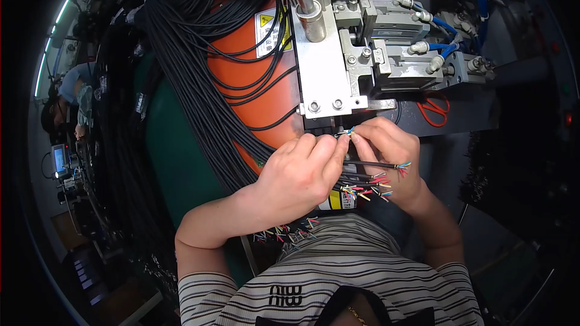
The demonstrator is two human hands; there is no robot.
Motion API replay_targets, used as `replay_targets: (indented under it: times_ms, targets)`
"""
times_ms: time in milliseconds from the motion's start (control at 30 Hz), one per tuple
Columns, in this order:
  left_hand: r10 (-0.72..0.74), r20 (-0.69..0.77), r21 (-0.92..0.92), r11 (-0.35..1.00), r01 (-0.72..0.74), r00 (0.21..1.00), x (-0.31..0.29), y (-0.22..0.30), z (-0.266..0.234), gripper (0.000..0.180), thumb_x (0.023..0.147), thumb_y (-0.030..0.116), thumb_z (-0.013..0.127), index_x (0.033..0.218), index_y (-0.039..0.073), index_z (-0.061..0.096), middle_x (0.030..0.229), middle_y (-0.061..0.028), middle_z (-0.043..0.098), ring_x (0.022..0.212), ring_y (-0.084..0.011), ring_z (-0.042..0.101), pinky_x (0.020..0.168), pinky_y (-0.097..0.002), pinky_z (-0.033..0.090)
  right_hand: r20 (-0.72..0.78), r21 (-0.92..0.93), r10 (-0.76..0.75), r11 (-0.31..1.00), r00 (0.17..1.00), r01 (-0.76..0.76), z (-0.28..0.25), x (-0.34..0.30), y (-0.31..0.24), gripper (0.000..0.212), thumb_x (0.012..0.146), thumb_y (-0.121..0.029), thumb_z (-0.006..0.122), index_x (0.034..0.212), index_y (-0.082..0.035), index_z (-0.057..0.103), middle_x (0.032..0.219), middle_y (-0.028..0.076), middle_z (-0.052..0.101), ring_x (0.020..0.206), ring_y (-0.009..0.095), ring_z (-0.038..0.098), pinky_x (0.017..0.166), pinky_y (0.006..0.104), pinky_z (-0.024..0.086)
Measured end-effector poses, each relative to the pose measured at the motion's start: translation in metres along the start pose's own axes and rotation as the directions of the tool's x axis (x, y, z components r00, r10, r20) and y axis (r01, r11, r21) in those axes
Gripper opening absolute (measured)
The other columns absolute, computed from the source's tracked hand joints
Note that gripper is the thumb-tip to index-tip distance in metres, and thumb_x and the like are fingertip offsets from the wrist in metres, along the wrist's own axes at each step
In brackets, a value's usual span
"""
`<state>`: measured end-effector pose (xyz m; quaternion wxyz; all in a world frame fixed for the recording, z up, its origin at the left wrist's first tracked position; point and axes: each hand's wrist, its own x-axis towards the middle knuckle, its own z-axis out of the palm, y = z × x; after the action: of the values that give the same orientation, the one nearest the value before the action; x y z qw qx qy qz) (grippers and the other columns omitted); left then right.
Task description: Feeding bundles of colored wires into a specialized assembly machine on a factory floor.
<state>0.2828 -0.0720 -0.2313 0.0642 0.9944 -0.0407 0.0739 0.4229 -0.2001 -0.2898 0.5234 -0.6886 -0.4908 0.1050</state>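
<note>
Both hands meet in front of a metal clamping machine. My left hand is closed, its fingertips pinching the end of a black cable, most of which they hide. Against it, my right hand pinches the thin coloured wires that fan out of that cable's end; blue and yellowish strands show. Below my fingers, several other black cables run rightward under the palms. Their stripped ends show red, blue, yellow and white wires.
A thick bundle of black cables lies over the orange surface at left. Pneumatic cylinders with blue hoses stand at the back right, and red-handled scissors lie below them. More stripped cable ends hang near my lap. Another person is at far left.
</note>
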Motion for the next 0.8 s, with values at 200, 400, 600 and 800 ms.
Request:
replay_targets:
  times_ms: [200, 400, 600, 800]
  targets:
    - [-0.005, 0.019, 0.040, 0.999, 0.004, 1.000, 0.003, 0.004, 0.000, 0.050, 0.072, 0.007, 0.060, 0.119, -0.008, 0.061, 0.083, -0.0082, 0.047, 0.072, -0.0201, 0.053, 0.060, -0.0302, 0.046, -0.029, -0.051, -0.053, 0.997, 0.998, 0.051, -0.001, 0.001, -0.003, 0.006, 0.081, -0.002, 0.067, 0.087, -0.001, 0.066, 0.080, 0.010, 0.063, 0.060, 0.027, 0.064, 0.052, 0.0340, 0.049]
    - [0.015, 0.023, -0.002, 1.000, -0.015, 1.000, 0.007, -0.003, -0.003, 0.041, 0.075, 0.007, 0.060, 0.111, -0.010, 0.061, 0.084, -0.0077, 0.049, 0.073, -0.0196, 0.054, 0.061, -0.0296, 0.046, 0.143, -0.199, -0.061, 0.976, 0.988, 0.089, -0.014, 0.012, -0.009, 0.007, 0.080, 0.001, 0.067, 0.086, 0.000, 0.065, 0.079, 0.012, 0.063, 0.059, 0.029, 0.063, 0.051, 0.0344, 0.049]
    - [0.010, 0.011, -0.043, 0.999, -0.010, 1.000, 0.006, -0.006, -0.003, 0.037, 0.075, 0.009, 0.060, 0.108, -0.008, 0.062, 0.084, -0.0079, 0.050, 0.074, -0.0193, 0.055, 0.062, -0.0304, 0.047, 0.070, -0.178, -0.095, 0.978, 0.993, 0.106, -0.008, 0.010, -0.008, 0.006, 0.080, 0.001, 0.067, 0.086, 0.000, 0.066, 0.076, 0.012, 0.063, 0.056, 0.027, 0.062, 0.050, 0.0323, 0.048]
    - [-0.069, -0.002, -0.128, 0.989, 0.069, 0.998, 0.004, -0.011, -0.006, 0.043, 0.071, 0.008, 0.063, 0.113, -0.002, 0.064, 0.089, -0.0094, 0.054, 0.077, -0.0230, 0.057, 0.065, -0.0331, 0.048, 0.229, 0.084, 0.150, 0.981, 0.962, -0.173, -0.016, 0.019, 0.001, 0.003, 0.084, 0.000, 0.065, 0.083, 0.002, 0.066, 0.064, 0.005, 0.060, 0.049, 0.009, 0.055, 0.045, 0.0238, 0.040]
